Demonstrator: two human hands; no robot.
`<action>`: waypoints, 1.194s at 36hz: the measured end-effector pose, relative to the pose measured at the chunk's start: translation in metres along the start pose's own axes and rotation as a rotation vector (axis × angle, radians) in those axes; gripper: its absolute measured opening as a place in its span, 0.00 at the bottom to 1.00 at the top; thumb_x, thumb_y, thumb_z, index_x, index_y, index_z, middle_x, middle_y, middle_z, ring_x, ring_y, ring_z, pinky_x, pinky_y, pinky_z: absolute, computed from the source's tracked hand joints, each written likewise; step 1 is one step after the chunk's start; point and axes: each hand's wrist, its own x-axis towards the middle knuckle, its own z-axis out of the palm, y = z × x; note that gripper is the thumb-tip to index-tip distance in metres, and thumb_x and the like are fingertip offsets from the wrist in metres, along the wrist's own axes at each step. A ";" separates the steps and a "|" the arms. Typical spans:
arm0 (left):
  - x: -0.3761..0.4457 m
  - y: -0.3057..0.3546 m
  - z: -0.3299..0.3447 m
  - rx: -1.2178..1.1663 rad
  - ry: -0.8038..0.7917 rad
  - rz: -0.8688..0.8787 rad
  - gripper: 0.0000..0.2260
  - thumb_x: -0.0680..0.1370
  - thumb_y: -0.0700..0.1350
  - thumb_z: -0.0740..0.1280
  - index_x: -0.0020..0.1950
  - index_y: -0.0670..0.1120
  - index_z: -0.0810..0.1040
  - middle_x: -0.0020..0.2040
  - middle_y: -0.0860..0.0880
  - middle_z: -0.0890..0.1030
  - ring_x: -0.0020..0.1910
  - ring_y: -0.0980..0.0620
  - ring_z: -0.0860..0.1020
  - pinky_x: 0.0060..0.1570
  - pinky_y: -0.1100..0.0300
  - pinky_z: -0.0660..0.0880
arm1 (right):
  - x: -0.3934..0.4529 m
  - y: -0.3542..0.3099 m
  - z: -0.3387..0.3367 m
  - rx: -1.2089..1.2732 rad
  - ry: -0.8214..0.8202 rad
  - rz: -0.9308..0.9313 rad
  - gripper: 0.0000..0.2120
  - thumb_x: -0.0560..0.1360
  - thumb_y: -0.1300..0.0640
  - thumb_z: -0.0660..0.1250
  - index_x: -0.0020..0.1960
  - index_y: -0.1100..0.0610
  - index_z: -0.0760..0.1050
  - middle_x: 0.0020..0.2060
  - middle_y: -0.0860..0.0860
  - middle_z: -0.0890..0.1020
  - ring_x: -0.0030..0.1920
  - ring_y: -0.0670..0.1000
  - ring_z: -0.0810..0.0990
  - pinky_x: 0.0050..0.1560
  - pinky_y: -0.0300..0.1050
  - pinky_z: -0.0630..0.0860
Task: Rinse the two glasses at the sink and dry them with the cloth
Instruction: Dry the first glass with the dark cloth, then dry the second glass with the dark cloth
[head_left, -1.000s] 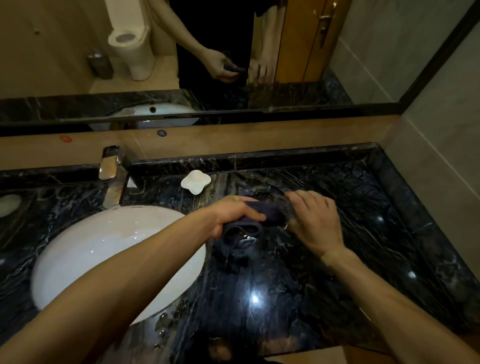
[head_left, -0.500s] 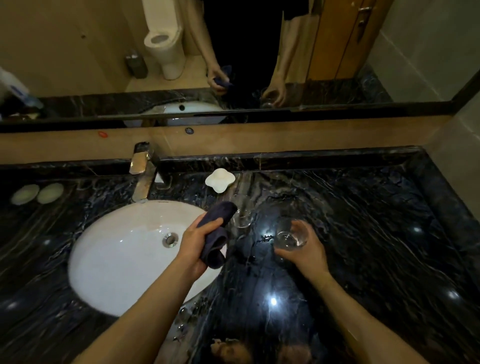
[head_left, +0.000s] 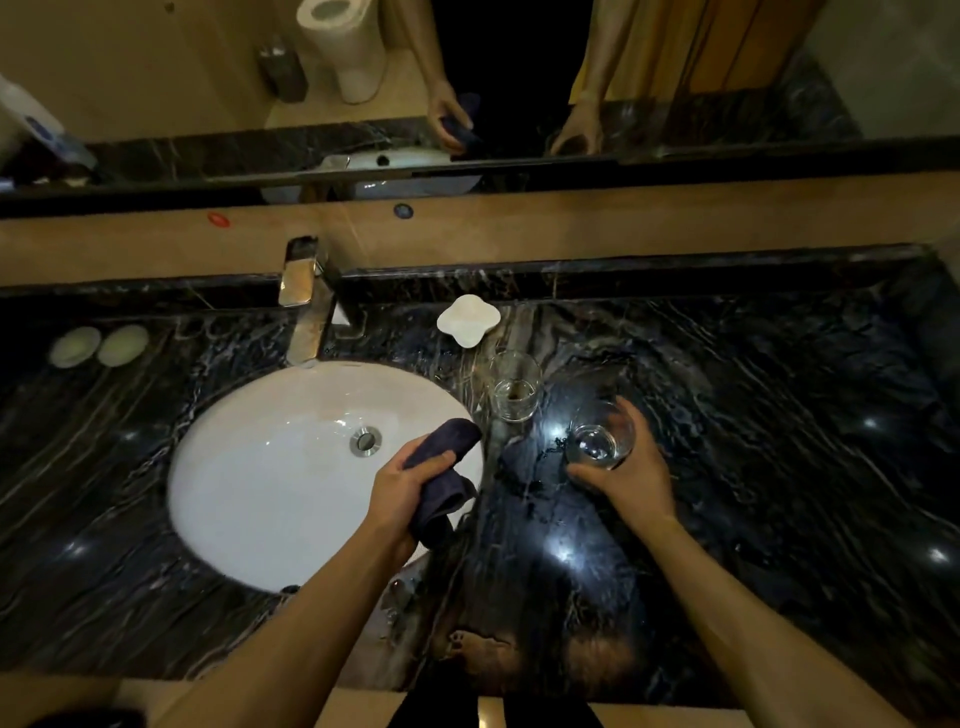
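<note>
- Left hand (head_left: 410, 480): fingers clasp dark cloth (head_left: 441, 480) over sink (head_left: 270, 467) rim.
- Right hand (head_left: 631, 475): fingers wrap held glass (head_left: 600, 434) above desk (head_left: 779, 415).
- Second glass (head_left: 514, 385): upright on desk, near soap dish (head_left: 467, 319).

I count two clear glasses: one in my right hand (head_left: 631, 480), the held glass (head_left: 600, 434), and one standing glass (head_left: 513, 385) on the worktop (head_left: 779, 441) just beyond it. One dark cloth (head_left: 441, 475) is bunched in my left hand (head_left: 402, 486). There is one white oval basin (head_left: 291, 467) with one drain (head_left: 365, 441) and one metal tap (head_left: 306, 301). One white lobed soap dish (head_left: 468, 319) sits behind, and two pale round discs (head_left: 98, 346) lie side by side at far left.
</note>
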 end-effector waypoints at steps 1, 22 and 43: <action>0.003 0.002 0.000 0.009 -0.001 -0.003 0.13 0.74 0.34 0.70 0.57 0.42 0.80 0.45 0.42 0.84 0.40 0.45 0.82 0.37 0.55 0.79 | -0.003 -0.003 -0.001 -0.012 0.009 0.016 0.55 0.58 0.54 0.85 0.76 0.42 0.58 0.71 0.49 0.70 0.68 0.47 0.69 0.66 0.43 0.66; 0.089 0.076 -0.020 0.462 -0.221 0.223 0.13 0.72 0.36 0.73 0.50 0.53 0.82 0.44 0.50 0.85 0.43 0.49 0.82 0.41 0.59 0.78 | 0.008 -0.073 0.117 0.123 0.167 0.152 0.58 0.62 0.47 0.82 0.79 0.46 0.46 0.78 0.51 0.59 0.76 0.53 0.60 0.73 0.52 0.62; 0.080 0.157 -0.001 1.127 -0.787 0.904 0.26 0.70 0.33 0.68 0.69 0.44 0.73 0.68 0.47 0.71 0.68 0.52 0.69 0.68 0.67 0.60 | 0.016 -0.091 0.125 0.047 0.157 -0.011 0.37 0.58 0.49 0.78 0.62 0.36 0.66 0.60 0.43 0.72 0.60 0.45 0.74 0.57 0.44 0.75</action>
